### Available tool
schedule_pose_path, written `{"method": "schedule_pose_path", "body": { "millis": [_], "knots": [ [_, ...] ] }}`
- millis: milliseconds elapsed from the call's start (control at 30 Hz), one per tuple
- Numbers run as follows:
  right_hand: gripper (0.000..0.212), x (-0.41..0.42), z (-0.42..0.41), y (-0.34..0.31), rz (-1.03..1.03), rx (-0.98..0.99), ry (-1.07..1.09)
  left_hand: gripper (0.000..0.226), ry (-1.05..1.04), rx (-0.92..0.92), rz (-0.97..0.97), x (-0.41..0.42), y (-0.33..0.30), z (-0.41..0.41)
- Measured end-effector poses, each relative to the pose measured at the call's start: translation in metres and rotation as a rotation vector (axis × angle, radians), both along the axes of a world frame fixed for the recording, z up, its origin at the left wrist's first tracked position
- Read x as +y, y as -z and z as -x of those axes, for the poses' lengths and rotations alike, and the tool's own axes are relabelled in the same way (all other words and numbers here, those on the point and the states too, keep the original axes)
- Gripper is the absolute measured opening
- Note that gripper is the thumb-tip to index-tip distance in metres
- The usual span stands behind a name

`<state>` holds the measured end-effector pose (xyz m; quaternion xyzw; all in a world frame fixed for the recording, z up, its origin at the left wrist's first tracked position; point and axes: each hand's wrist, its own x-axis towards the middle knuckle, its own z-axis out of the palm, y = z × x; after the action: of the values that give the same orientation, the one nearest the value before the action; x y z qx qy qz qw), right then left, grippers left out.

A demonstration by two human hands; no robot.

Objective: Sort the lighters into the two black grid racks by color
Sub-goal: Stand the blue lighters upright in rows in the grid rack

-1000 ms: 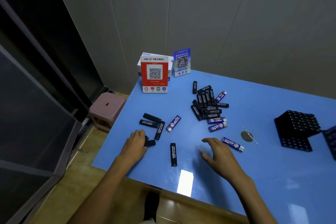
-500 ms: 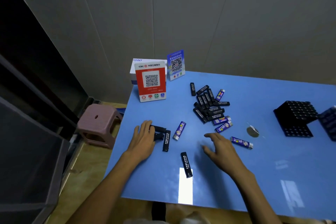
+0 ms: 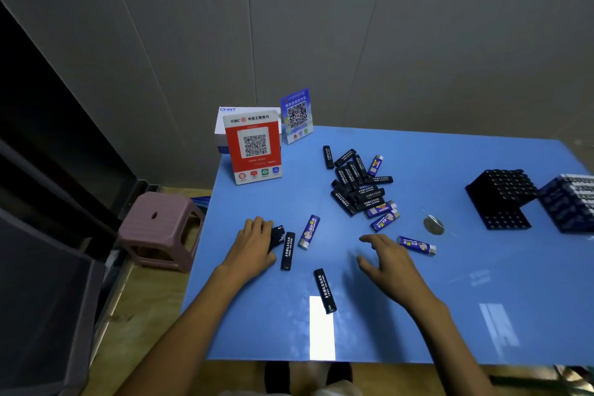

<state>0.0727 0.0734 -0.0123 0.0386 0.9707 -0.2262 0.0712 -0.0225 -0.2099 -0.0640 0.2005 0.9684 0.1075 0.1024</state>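
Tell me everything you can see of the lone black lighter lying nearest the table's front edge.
The black lighter is a slim, dark, matte-looking stick with white print running along its body. It lies flat on the blue table, lengthwise toward the front edge, slightly slanted, its near end beside a bright reflection. Nothing touches it: it sits between the left hand and right hand, apart from both.

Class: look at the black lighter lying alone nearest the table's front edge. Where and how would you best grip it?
Pinch the black lighter across its narrow width at mid-length, coming from above. It lies flat and apart from the others, long sides exposed, pointing roughly away from the person. The right hand, open just beside it, looks best placed.
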Motion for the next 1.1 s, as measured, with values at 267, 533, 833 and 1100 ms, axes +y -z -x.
{"method": "schedule_pose_path", "body": {
  "millis": [267, 533, 833, 1100],
  "knots": [
    [0.043, 0.001, -0.003, 0.001, 0.005, -0.008, 0.004, 0.043, -0.083, -0.032, -0.118, -0.001, 0.003, -0.010],
    [0.041, 0.006, -0.002, 0.001, 0.005, 0.000, -0.005, 0.030, -0.125, 0.026, -0.142, 0.002, -0.006, -0.015],
    [0.039, 0.013, 0.004, -0.001, 0.021, -0.014, -0.021, 0.037, -0.367, -0.128, -0.272, 0.027, -0.008, -0.024],
    [0.039, 0.035, 0.013, -0.004, 0.042, -0.020, -0.033, 0.041, -0.443, -0.261, -0.239, 0.043, -0.010, -0.019]
  ]
}}
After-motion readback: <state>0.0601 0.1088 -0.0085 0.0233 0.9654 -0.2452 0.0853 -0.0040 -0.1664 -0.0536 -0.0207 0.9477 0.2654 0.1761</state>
